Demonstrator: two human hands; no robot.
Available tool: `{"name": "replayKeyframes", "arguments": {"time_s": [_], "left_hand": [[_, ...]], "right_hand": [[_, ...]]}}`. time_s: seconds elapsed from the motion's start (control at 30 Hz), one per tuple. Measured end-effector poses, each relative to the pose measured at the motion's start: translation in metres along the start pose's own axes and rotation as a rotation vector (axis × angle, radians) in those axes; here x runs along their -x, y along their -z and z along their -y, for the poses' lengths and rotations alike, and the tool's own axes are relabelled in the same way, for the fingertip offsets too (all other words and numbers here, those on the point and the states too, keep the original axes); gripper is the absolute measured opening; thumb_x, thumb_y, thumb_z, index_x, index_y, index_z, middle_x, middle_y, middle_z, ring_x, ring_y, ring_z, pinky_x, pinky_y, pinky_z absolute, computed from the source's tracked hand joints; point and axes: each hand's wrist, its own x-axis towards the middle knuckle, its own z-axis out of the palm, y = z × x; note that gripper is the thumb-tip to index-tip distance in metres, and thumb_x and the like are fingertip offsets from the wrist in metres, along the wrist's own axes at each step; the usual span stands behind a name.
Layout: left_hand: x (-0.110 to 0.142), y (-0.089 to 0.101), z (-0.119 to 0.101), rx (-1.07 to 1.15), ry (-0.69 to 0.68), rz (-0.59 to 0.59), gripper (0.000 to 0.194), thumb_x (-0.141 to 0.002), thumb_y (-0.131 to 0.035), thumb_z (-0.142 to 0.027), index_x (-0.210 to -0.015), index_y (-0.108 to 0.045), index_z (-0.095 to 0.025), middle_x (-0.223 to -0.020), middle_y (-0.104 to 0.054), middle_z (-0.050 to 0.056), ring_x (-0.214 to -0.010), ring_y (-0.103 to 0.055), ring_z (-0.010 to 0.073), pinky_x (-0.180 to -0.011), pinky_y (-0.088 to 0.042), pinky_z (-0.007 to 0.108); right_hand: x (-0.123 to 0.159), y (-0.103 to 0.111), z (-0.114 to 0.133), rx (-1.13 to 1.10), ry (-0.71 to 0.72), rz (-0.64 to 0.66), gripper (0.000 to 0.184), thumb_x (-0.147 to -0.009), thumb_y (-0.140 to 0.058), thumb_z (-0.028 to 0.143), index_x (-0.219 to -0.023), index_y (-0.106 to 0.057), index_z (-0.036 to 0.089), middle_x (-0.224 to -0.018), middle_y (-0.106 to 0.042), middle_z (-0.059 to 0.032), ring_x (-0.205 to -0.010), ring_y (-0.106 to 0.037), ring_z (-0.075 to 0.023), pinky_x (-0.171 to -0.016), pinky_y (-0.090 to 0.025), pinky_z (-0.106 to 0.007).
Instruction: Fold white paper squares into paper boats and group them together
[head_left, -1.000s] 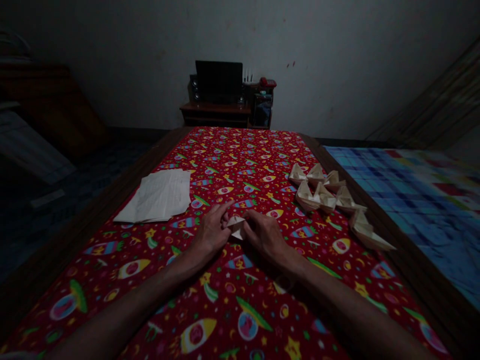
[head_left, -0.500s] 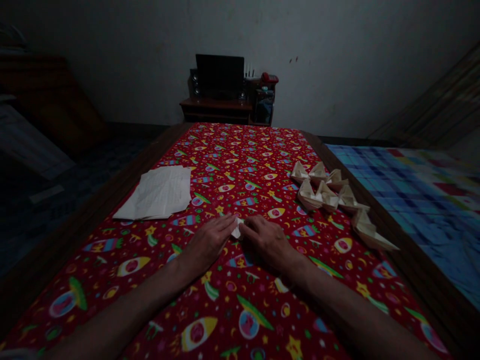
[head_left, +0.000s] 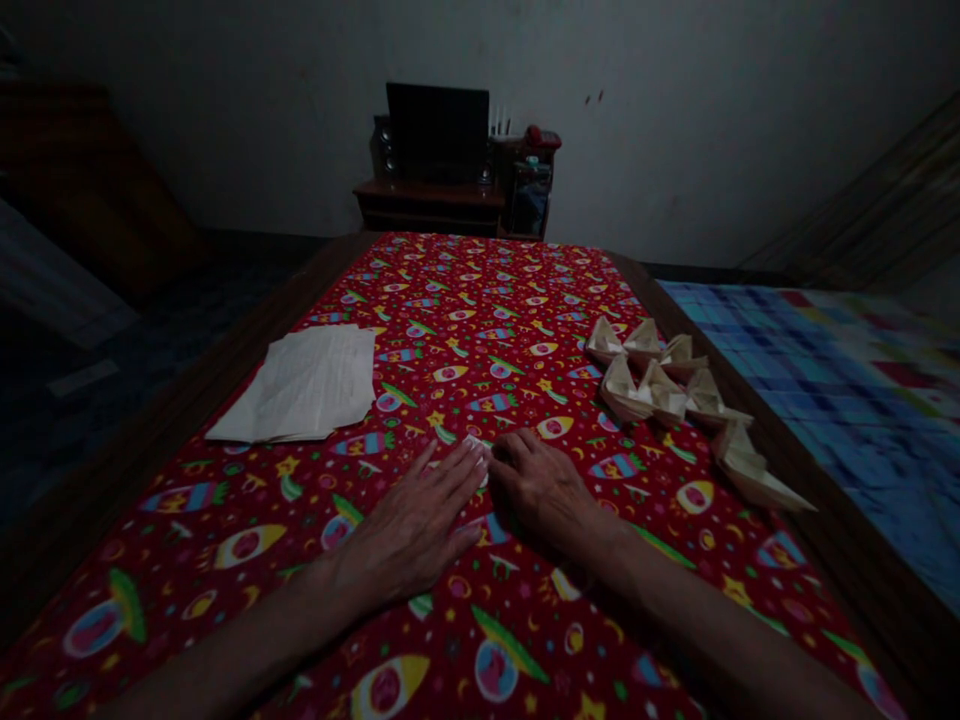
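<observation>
A small folded piece of white paper point(head_left: 484, 481) lies on the red patterned cloth point(head_left: 495, 370), mostly hidden under my fingers. My left hand point(head_left: 424, 515) rests flat, its fingers stretched out and pressing on the paper from the left. On the other side my right hand point(head_left: 544, 487) has its fingers curled together at the paper's right edge, pinching it. Folded paper boats point(head_left: 754, 470), several of them, stand grouped to the right. To the left is a stack of loose paper sheets point(head_left: 315, 385).
The cloth covers a long table with a dark wooden edge point(head_left: 739, 385). Beyond its far end stands a small desk point(head_left: 427, 200) with a black monitor point(head_left: 437, 130) and speakers. A plaid sheet point(head_left: 817, 370) spreads out at the right. Lighting is dim.
My left hand has flattened and slid its fingers over the paper, covering more of it. My right hand stays at the paper's right edge. The camera view has shifted slightly.
</observation>
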Motion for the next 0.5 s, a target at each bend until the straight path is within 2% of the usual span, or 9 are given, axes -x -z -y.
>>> {"name": "replayKeyframes", "arguments": {"time_s": [0.17, 0.37, 0.5], "left_hand": [[0.0, 0.003, -0.004, -0.014, 0.016, 0.012, 0.057, -0.093, -0.04, -0.036, -0.143, -0.025, -0.014, -0.15, -0.025, 0.01, -0.139, -0.018, 0.024, -0.112, -0.022, 0.045], [0.001, 0.006, -0.017, -0.021, 0.011, 0.03, 0.053, -0.09, -0.044, -0.038, -0.137, -0.037, -0.014, -0.146, -0.034, 0.011, -0.136, -0.028, 0.0256, -0.11, -0.027, 0.044], [0.001, 0.007, -0.021, -0.02, 0.03, 0.025, 0.056, -0.09, -0.045, -0.038, -0.139, -0.034, -0.014, -0.145, -0.037, 0.011, -0.134, -0.033, 0.0254, -0.109, -0.028, 0.043]], "right_hand": [[-0.001, -0.001, -0.001, -0.024, -0.018, -0.004, 0.021, -0.091, -0.045, 0.016, -0.106, -0.06, 0.016, -0.102, -0.056, -0.0107, -0.09, -0.046, -0.0211, -0.069, -0.043, -0.03], [-0.003, -0.003, -0.002, -0.063, -0.01, -0.039, 0.018, -0.088, -0.05, 0.016, -0.102, -0.062, 0.014, -0.099, -0.057, -0.0112, -0.087, -0.046, -0.0215, -0.067, -0.043, -0.03], [-0.002, -0.005, -0.003, -0.08, -0.002, -0.069, 0.018, -0.086, -0.052, 0.015, -0.101, -0.062, 0.014, -0.098, -0.057, -0.0112, -0.086, -0.046, -0.0215, -0.065, -0.043, -0.03]]}}
